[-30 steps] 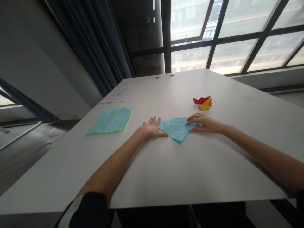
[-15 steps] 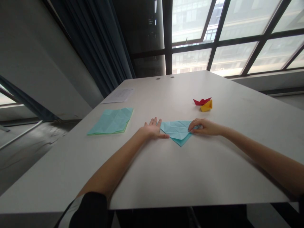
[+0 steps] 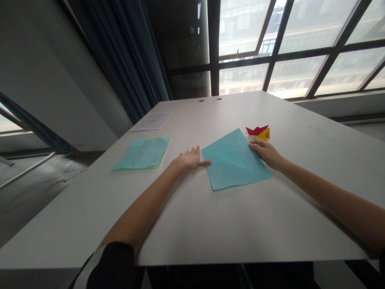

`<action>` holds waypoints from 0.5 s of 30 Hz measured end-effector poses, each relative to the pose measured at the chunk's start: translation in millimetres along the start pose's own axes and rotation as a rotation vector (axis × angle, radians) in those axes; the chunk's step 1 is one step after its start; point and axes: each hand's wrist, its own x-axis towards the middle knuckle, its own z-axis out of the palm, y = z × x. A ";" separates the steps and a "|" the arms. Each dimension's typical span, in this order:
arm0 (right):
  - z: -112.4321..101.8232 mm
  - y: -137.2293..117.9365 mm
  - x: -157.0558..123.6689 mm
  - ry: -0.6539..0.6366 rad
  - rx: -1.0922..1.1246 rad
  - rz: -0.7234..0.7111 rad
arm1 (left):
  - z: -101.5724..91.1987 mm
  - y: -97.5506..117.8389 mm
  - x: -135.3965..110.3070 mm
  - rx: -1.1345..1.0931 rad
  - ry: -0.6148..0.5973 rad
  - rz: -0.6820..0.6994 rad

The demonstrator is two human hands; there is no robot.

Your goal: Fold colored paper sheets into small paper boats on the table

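A light blue sheet of paper (image 3: 236, 162) lies spread open and turned at an angle on the table between my hands. My right hand (image 3: 266, 152) pinches its right edge near the far corner. At the sheet's left edge, my left hand (image 3: 191, 158) rests with fingers extended, the thumb reaching onto or against the paper. The left palm is on the table side, away from the sheet.
Beyond my right hand sit a red folded paper boat (image 3: 257, 130) and a yellow folded paper piece (image 3: 264, 135). To the left lies a stack of creased blue and green paper (image 3: 142, 153). A printed white sheet (image 3: 152, 121) is farther back on the white table (image 3: 180, 224).
The blue paper, folded into a smaller shape before, is now opened out with its smooth side up. My right hand has moved away from me, toward the boats; my left shifted slightly left.
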 end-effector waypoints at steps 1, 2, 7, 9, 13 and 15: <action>-1.3 2.7 1.6 0.012 0.009 0.044 | 1.8 0.5 0.5 0.005 0.007 -0.004; -2.8 5.1 2.7 0.026 0.005 0.081 | 3.7 0.7 1.4 0.008 0.017 -0.006; -8.7 8.6 0.9 -0.059 -0.007 0.091 | 9.9 0.5 9.5 -0.026 0.091 0.010; -8.9 7.4 -1.1 -0.135 0.007 0.015 | 8.2 1.8 12.4 -0.119 0.119 0.013; -6.8 6.9 -0.6 -0.100 -0.060 -0.102 | 0.0 7.9 11.7 -0.471 0.140 0.049; -5.8 7.6 1.3 -0.043 -0.040 -0.105 | -2.9 12.5 8.6 -0.682 0.153 0.093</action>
